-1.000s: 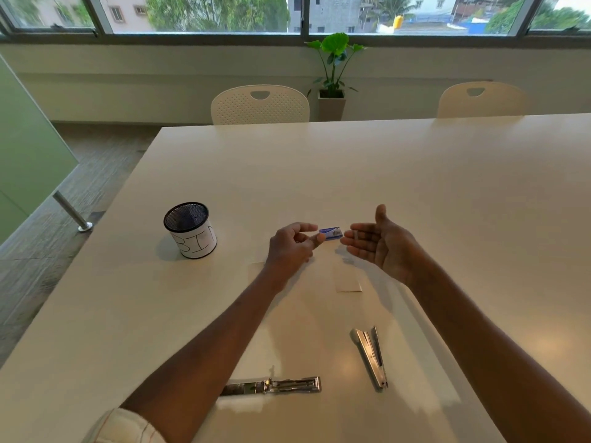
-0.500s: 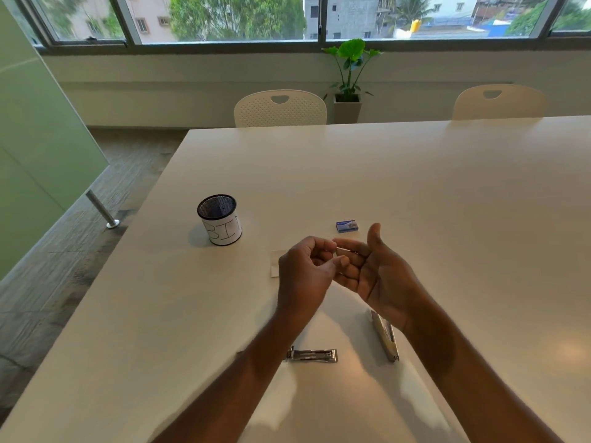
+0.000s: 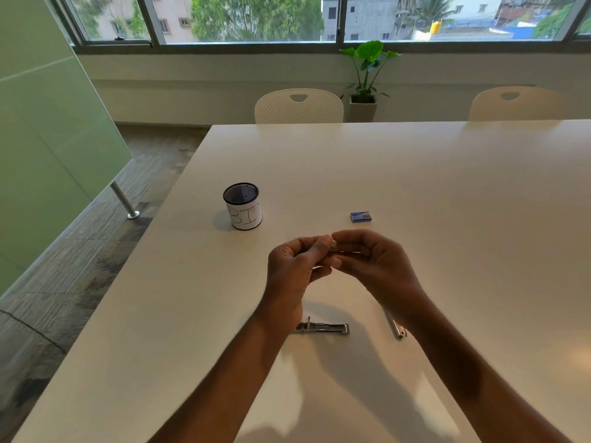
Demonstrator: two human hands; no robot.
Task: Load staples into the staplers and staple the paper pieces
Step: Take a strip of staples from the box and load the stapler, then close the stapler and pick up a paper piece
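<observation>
The left grip [image 3: 294, 266] and the right grip [image 3: 377, 263] are held together above the table [image 3: 447, 193], fingertips meeting. A short staple strip [image 3: 334, 242] is pinched between them. Only a small pale, silvery end of it is seen at the left grip's thumb and forefinger, with a thin grey line running into the curled fingers of the right grip. The rest is hidden and too small to make out. Just beyond the right grip, apart from it, a small blue staple box [image 3: 360, 217] with a pale label is laid flat on the table. Below the left grip, nearer the person, a silver metal stapler [image 3: 323, 328] is laid open and flat, its channel exposed and its left end covered by the left wrist. Below the right grip, a second stapler [image 3: 396, 329], also bare metal, is mostly hidden behind the right forearm, so that only a narrow shiny end is shown. Beyond and to the left of the left grip, well apart, a black mesh cup [image 3: 242, 206] is stood upright, wrapped in white paper marked "BI". Past the table's far edge, two pale chairs [image 3: 299, 107] and a potted plant [image 3: 364, 75] are seen under the window.
</observation>
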